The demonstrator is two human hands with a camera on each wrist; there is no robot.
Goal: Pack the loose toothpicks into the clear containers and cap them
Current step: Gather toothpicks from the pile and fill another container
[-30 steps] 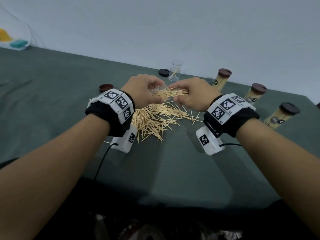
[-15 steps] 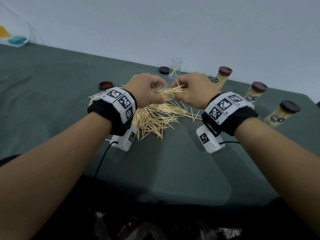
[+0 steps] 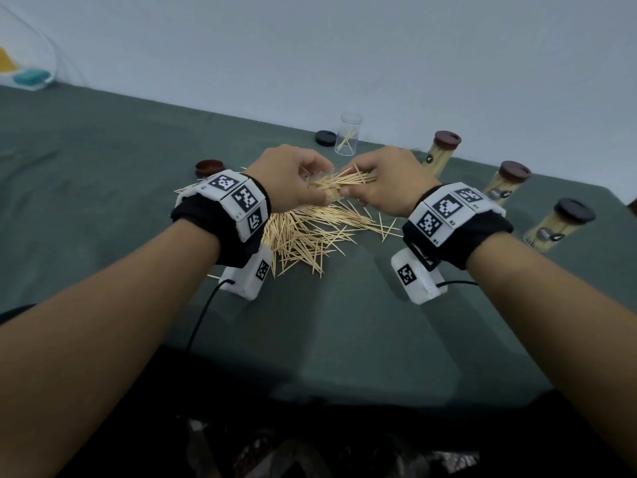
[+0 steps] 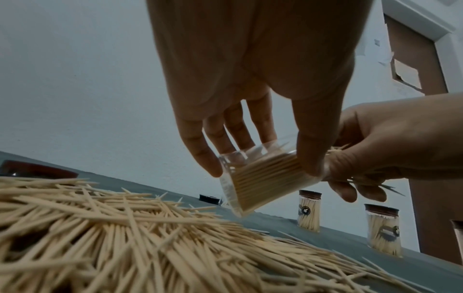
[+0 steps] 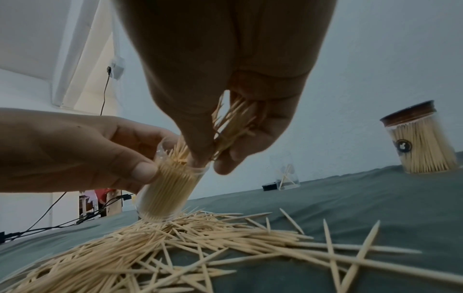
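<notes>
Toothpicks [image 5: 233, 126] pale, pointed, bunched in right hand [image 3: 386, 182], tilted clear container [image 4: 260, 178] gripped by left hand [image 3: 286, 184].

Dim, flat, cool indoor light, soft shadows under the wrists on the table [image 3: 103, 167], wide-angle bending at edges, wrist views backlit and slightly blurred

Our left hand [image 3: 289, 181] and right hand [image 3: 386, 182] meet over the toothpick pile [image 3: 310, 232], pinching a bundle of toothpicks [image 3: 339, 182] between them.
</notes>
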